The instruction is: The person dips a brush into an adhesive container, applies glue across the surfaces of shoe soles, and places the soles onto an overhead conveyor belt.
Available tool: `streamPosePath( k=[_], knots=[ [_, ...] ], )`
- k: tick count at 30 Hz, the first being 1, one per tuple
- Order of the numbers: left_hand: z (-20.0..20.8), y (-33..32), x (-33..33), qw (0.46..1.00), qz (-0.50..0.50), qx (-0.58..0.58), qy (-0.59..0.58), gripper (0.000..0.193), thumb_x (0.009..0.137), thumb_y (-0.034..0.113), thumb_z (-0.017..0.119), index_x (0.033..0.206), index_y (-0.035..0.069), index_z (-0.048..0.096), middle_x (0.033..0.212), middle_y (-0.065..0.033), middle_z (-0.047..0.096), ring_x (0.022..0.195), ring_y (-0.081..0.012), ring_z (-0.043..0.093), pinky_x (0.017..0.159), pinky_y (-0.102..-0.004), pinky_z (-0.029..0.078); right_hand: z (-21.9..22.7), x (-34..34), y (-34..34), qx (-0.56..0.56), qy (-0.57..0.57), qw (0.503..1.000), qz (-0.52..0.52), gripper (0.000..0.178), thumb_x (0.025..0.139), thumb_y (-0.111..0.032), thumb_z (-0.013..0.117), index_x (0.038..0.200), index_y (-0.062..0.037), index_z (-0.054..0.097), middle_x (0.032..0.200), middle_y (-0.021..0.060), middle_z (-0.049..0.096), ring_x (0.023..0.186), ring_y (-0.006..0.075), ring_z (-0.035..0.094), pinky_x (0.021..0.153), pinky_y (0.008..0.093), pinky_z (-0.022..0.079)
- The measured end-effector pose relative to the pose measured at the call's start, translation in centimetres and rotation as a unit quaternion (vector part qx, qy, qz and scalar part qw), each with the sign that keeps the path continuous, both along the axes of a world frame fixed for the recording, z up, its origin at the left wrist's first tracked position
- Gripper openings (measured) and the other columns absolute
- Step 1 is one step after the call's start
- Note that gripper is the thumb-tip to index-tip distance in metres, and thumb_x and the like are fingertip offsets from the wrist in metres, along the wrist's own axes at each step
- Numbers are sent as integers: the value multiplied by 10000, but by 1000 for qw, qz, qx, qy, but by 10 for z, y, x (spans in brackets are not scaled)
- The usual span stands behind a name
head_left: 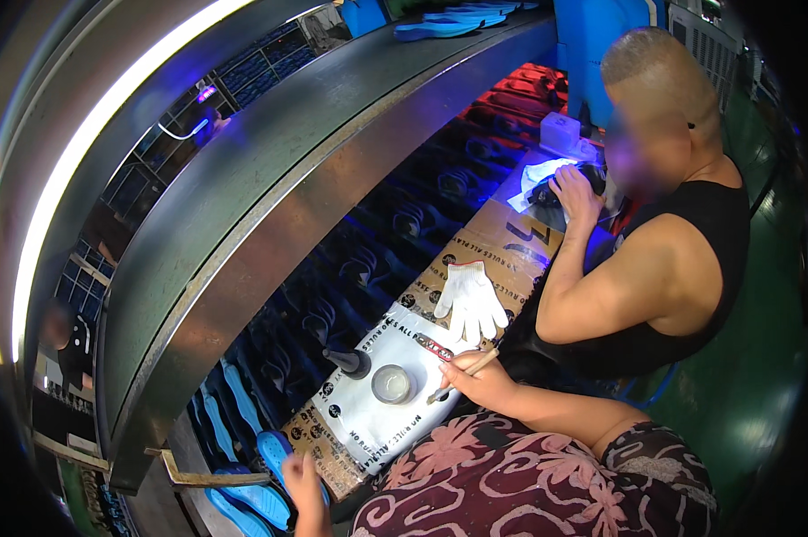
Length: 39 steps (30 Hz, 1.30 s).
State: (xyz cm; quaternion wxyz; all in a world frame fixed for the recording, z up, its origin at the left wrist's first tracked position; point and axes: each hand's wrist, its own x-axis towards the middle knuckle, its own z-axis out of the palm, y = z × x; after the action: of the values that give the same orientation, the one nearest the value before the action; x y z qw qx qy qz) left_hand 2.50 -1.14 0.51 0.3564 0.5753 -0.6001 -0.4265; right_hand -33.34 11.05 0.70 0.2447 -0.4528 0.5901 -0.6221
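My right hand is closed around a brush with a pale wooden handle, its bristle end tilted down over a white sheet. Just left of the brush, a small round cup on the sheet holds some pale liquid. A dark bottle with a pointed nozzle is behind the cup. Close to my right fingertips lies a slim red object whose kind is unclear. At the lower left, my left hand has its fingers curled at the edge of a blue shoe sole; its grip is partly hidden.
More blue soles lie at the lower left, others on the metal shelf overhead. A white glove rests on the cardboard. Dark shoes line the rack behind. A co-worker works under violet light at right.
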Motion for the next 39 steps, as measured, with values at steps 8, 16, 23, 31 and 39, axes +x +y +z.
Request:
streamPosePath(
  k=[8,16,23,31,39],
  knots=[
    [-79,55,130,955,187,217,79,330,832,313,640,945,15,557,826,-142,580,718,-273,556,649,-349,471,11,39,-26,58,-58,992,91,343,905,-278,567,704,-17,664,683,79,644,660,159,613,638,298,476],
    [-101,4,114,787,232,337,463,220,922,269,507,943,51,521,801,-85,613,641,-165,572,531,-256,466,17,52,-20,119,-31,990,75,325,915,-264,569,717,-25,665,683,63,644,655,124,587,644,264,470],
    [-31,69,47,893,110,136,414,334,910,118,536,1225,72,436,1036,-40,554,856,-142,512,710,-309,450,3,48,-18,123,-64,990,33,286,906,-212,578,700,-27,649,606,10,574,562,74,495,551,215,404],
    [10,55,-3,985,38,56,161,267,882,113,572,1078,-24,452,800,-89,584,591,-117,552,515,-234,458,30,59,-37,103,-40,991,78,346,925,-281,552,714,-24,649,618,20,546,588,83,491,556,220,395],
    [36,32,-48,978,-16,-48,203,277,878,110,596,1080,-27,464,861,-107,592,619,-128,562,545,-243,474,71,89,-52,-78,163,973,141,290,888,-170,553,640,-39,626,586,43,564,594,179,520,788,358,395]
  ],
)
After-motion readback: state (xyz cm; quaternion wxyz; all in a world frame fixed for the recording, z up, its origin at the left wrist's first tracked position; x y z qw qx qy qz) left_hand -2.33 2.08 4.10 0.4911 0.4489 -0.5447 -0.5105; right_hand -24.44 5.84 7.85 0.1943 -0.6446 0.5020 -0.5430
